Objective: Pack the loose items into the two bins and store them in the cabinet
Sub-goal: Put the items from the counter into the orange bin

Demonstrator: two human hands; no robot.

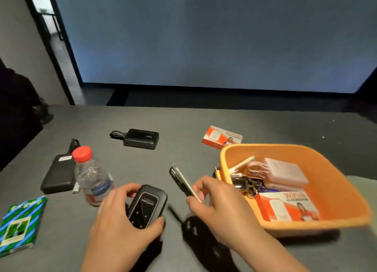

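My left hand (120, 220) grips a black pocket router (147, 205) resting on the grey table (183, 119). My right hand (216, 206) holds a slim black and white device (180, 181) by its near end, tilted up above the table, left of the orange bin (334, 182). The bin holds a pink power bank (285, 174), a bunch of keys (247, 185), a white stick and an orange-white box (287, 207). Only one bin is in view.
Loose on the table: a water bottle with a red cap (91, 176), two black power banks (59, 175) (141, 139), a green-blue packet (19, 226) at the left edge, and another orange box (222, 137) behind the bin. A large dark screen stands beyond the far edge.
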